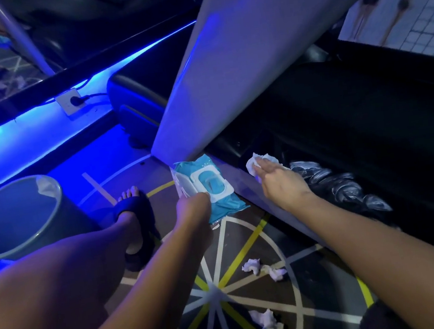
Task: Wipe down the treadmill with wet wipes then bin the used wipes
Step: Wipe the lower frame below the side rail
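- Plainly, the wipe [255,163] is already in the right hand [281,180], pinched at the fingertips and bunching out beyond them, over the dark edge of the treadmill [342,120].
- The pale rail [244,188] lies just under and to the inside of that hand. Its long axis runs from the pack back along the right forearm, so a wiping stroke would likely follow the arm's own line.
- The right hand is nearer the deck; the left would have to cross over the rail to reach it.
- The left hand [193,204] has its fingers curled round the near end of the pack [211,190], which lies on the floor [248,243] against the rail, lid flap up.
- The upright [225,66] rises just beyond the pack, ahead of both hands.
- The bin [19,180] stands well out to the left of the left hand, past the foot [130,203]. My guess is the left hand suits binning better.
- Used wipes [251,266] lie crumpled on the floor between the forearms, nearer the body than either hand and not yet binned.
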